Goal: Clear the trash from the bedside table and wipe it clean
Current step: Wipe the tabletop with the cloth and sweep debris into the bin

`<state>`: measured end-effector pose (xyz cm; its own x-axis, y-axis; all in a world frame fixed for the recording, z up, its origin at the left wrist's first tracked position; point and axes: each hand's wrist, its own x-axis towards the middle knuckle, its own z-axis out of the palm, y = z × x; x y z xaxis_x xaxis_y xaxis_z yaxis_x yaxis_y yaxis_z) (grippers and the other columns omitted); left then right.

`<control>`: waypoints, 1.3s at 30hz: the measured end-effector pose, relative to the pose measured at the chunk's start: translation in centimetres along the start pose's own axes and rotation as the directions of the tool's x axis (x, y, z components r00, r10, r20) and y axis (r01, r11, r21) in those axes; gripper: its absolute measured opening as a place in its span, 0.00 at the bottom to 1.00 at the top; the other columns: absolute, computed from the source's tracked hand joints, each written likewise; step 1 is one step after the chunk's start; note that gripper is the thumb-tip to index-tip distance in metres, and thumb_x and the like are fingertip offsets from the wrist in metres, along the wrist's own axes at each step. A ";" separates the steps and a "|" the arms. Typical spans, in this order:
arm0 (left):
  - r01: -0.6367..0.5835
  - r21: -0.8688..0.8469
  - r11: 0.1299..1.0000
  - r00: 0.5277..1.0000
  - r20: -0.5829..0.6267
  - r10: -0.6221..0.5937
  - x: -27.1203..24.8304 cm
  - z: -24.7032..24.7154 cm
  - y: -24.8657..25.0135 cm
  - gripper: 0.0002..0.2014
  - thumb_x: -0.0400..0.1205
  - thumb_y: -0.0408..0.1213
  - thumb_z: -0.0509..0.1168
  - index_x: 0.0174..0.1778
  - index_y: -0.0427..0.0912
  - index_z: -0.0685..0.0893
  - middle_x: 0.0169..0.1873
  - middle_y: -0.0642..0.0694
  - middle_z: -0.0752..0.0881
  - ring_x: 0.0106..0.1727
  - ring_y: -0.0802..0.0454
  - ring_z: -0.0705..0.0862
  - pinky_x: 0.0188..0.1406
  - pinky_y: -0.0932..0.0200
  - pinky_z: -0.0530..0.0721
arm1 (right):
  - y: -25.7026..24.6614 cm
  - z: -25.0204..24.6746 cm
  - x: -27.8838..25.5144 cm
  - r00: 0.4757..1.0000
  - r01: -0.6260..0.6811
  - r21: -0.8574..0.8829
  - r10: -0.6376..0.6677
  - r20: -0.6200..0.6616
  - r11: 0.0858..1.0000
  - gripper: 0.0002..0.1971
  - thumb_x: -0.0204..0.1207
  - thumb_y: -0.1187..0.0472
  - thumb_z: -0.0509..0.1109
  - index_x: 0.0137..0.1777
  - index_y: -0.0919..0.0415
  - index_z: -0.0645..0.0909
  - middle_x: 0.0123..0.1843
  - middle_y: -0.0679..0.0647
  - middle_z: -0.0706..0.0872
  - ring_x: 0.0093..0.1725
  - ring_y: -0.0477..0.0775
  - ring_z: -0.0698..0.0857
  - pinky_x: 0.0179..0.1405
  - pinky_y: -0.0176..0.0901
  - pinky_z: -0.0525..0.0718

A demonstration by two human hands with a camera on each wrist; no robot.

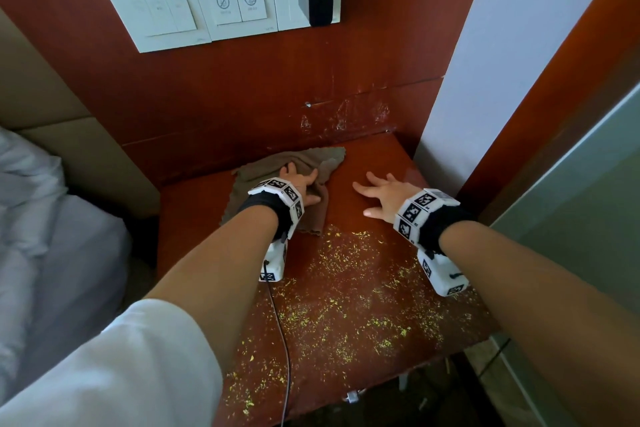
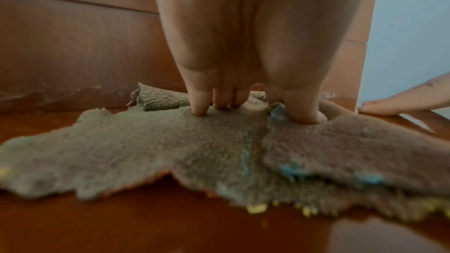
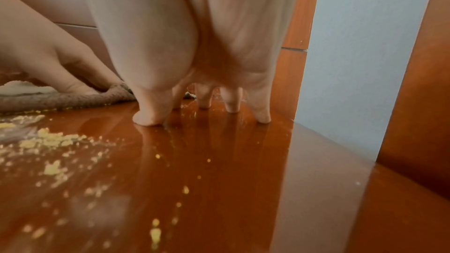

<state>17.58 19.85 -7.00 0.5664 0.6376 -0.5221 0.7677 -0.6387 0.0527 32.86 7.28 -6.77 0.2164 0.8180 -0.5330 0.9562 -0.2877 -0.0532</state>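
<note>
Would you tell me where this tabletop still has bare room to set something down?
Bare: the strip of red-brown wooden bedside table behind the right hand, between the brown cloth under the left hand and the white wall. Crowded: yellow crumbs cover the front half.

My tabletop (image 1: 381, 156) is walled by the wood panel (image 1: 242, 97) behind and white wall (image 1: 502, 62) at right; its crumb-strewn front lies open to me

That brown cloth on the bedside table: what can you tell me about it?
The cloth is a grey-brown, nubbly terry rag with ragged edges, lying crumpled and partly folded over itself at the back left of the reddish wooden table. The left hand presses down on it with spread fingers. Yellow crumbs cling to its near edge.
</note>
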 end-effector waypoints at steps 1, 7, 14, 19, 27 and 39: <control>0.000 -0.001 1.000 1.000 0.000 0.000 0.0 0.1 0.0 0.34 0.85 0.52 0.56 0.83 0.55 0.45 0.81 0.32 0.40 0.82 0.31 0.43 0.79 0.41 0.55 | 0.1 0.0 0.0 1.000 0.002 0.002 -0.002 0.000 1.000 0.31 0.84 0.47 0.56 0.82 0.39 0.44 0.85 0.47 0.40 0.84 0.64 0.44 0.79 0.65 0.60; -0.025 0.000 1.000 1.000 0.013 0.025 -1.5 1.1 0.5 0.33 0.86 0.51 0.54 0.83 0.55 0.45 0.81 0.33 0.39 0.82 0.33 0.42 0.79 0.43 0.55 | 0.2 0.1 0.2 1.000 0.013 0.000 -0.013 -0.024 1.000 0.31 0.84 0.47 0.57 0.82 0.39 0.45 0.85 0.47 0.41 0.84 0.64 0.46 0.79 0.62 0.59; -0.049 0.031 0.998 0.998 0.029 0.048 -4.2 2.5 1.5 0.32 0.86 0.50 0.53 0.83 0.55 0.45 0.81 0.34 0.39 0.82 0.33 0.42 0.80 0.43 0.55 | 0.1 0.4 -0.3 0.999 0.007 0.065 -0.004 -0.045 0.998 0.30 0.84 0.48 0.57 0.82 0.40 0.48 0.85 0.48 0.42 0.84 0.63 0.44 0.79 0.61 0.55; -0.012 -0.074 0.997 0.999 -0.054 0.008 -5.8 2.3 -1.0 0.31 0.86 0.49 0.53 0.83 0.54 0.45 0.82 0.38 0.42 0.83 0.39 0.44 0.81 0.42 0.54 | -0.3 0.1 -0.5 0.997 -0.010 0.140 0.021 -0.077 0.990 0.30 0.82 0.42 0.56 0.82 0.42 0.52 0.85 0.50 0.48 0.84 0.63 0.49 0.80 0.63 0.50; 0.257 -0.200 0.946 0.959 -0.068 -0.275 -8.3 3.6 -8.5 0.30 0.88 0.42 0.51 0.83 0.44 0.45 0.82 0.35 0.49 0.82 0.36 0.53 0.80 0.46 0.60 | -8.4 1.0 -1.0 0.941 0.315 -0.140 -0.328 -0.082 0.939 0.40 0.75 0.37 0.63 0.82 0.39 0.45 0.85 0.51 0.41 0.84 0.61 0.43 0.80 0.69 0.45; 0.240 -0.220 0.945 0.969 -0.009 -0.248 -7.7 4.7 -9.3 0.47 0.81 0.55 0.61 0.82 0.38 0.38 0.82 0.36 0.43 0.83 0.40 0.46 0.81 0.46 0.57 | -9.7 -1.0 3.7 0.946 0.324 -0.172 -0.319 0.058 0.930 0.38 0.78 0.39 0.61 0.82 0.38 0.44 0.85 0.50 0.38 0.84 0.64 0.43 0.80 0.66 0.53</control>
<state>4.69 18.84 -7.45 0.3610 0.7802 -0.5108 0.9278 -0.3560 0.1118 24.63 13.57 -7.32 -0.1116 0.8365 -0.5365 0.9936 0.0833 -0.0767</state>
